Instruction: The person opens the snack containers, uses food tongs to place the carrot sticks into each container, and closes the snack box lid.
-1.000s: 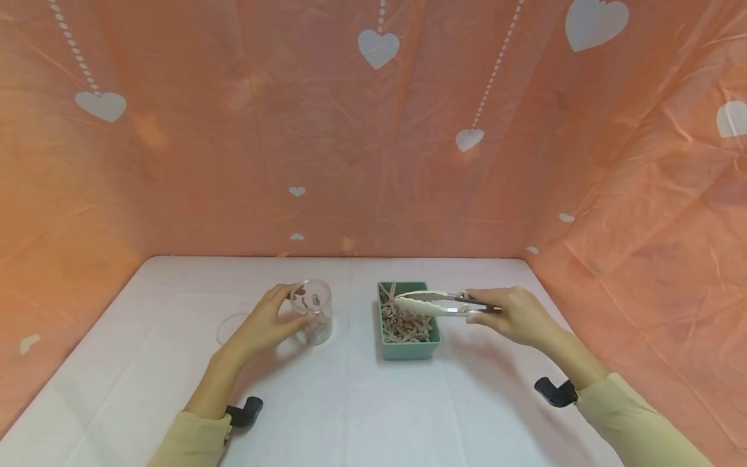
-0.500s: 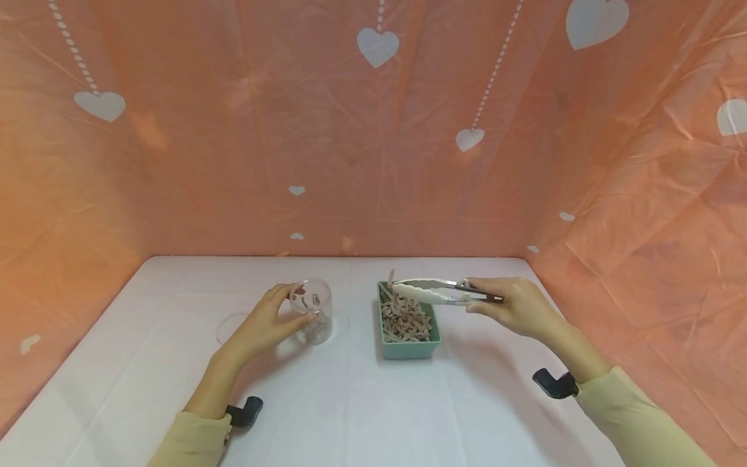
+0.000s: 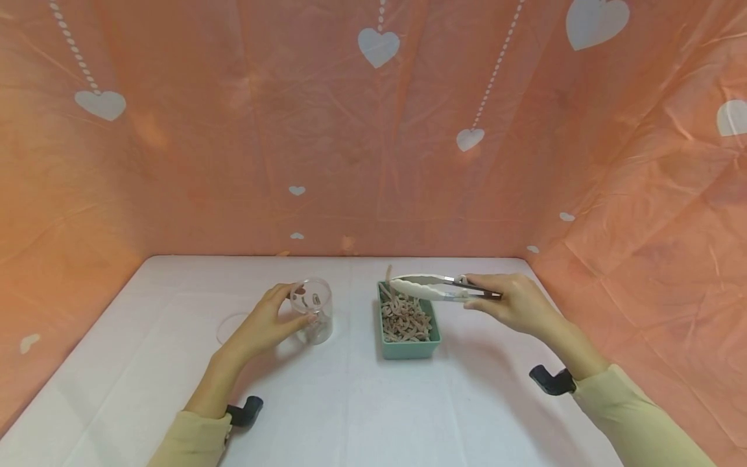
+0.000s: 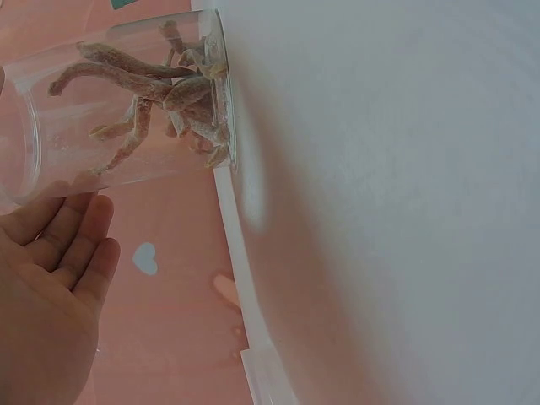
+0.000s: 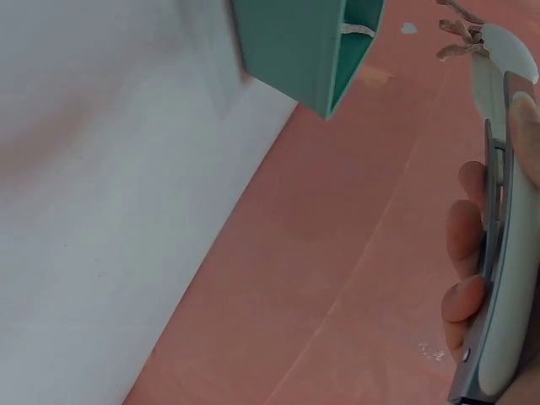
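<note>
Bench [image 3: 373, 408] check, head view first: clear jar [image 3: 318, 319] stands upright around 7 o'clock, left hand [image 3: 267, 325] wrapped on it, thumb on the near side. Green bin [image 3: 408, 351] sits at 5 o'clock, loaded with brownish sticks [image 3: 403, 321]. Right hand [image 3: 518, 303], out at 4 o'clock and well apart from the left, is clamped on tongs [image 3: 423, 291] that reach over the bin, a stick poking up by the tips. Clear disc [image 3: 229, 324] lies near 8 o'clock, partly behind the left arm. Orange backdrop [image 3: 338, 130] with white hearts fills the top half.

Left wrist cam: jar's at 10 o'clock, a clump of sticks inside, fingers touching its side.

Right wrist cam: tongs at 3 o'clock, fingers curled round the handles, a few sticks poking from the tips toward 1–2 o'clock. Bin's up at 12.
</note>
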The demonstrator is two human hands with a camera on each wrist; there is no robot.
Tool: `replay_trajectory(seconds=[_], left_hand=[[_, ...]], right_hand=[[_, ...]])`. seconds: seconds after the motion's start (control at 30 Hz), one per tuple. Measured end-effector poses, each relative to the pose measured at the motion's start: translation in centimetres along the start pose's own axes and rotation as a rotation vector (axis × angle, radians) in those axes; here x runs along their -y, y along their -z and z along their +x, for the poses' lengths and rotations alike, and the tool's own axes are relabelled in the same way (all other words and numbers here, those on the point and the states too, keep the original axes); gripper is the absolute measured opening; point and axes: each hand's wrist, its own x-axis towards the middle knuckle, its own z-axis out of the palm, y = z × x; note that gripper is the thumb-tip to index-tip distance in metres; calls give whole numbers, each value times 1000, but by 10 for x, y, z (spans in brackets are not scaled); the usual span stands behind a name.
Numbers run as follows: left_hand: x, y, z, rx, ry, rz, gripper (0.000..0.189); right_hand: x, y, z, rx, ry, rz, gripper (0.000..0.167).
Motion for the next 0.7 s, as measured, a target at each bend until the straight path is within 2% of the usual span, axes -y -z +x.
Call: replay_trajectory(seconds=[0.37, 0.7], left_hand=[[0, 0, 1, -7, -1, -4, 75], [2, -1, 1, -8, 4, -1, 74]], right_hand=[[7, -2, 21, -64, 124, 35, 52], [21, -9, 44, -46, 116, 77, 52]])
